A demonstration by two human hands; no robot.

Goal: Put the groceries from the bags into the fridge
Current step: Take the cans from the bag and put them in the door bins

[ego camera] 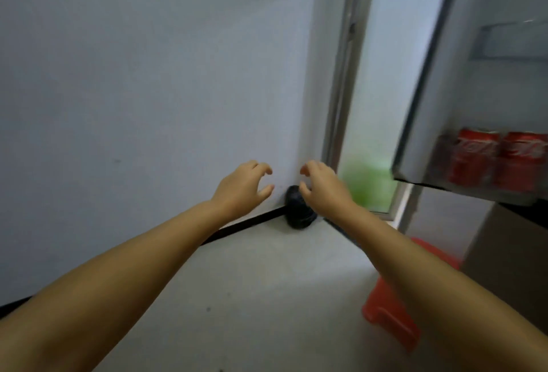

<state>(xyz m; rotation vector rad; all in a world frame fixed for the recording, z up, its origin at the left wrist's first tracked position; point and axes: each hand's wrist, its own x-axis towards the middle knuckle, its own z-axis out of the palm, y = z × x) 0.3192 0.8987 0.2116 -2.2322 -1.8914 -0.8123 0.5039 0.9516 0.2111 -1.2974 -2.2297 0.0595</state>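
Two bare forearms reach forward; left hand (241, 186) and right hand (321, 186) hover with loosely curled fingers, holding nothing, just above a black bag (298, 211) lying in the floor corner, partly behind the right hand

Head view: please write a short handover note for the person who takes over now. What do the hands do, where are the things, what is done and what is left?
Left hand: open, fingers loosely curled, holds nothing, stretched toward the floor corner.
Right hand: the same, in front of the black bag, not gripping it.
Black bag: on the floor in the wall corner, beside the frosted window.
Fridge door: open at the right; red cans stand in its shelf.
Red stool and cardboard box: on the floor at the right.
Done: cans are in the door. Left: pick up the bag and put its contents in the fridge. The bag's contents are not visible.
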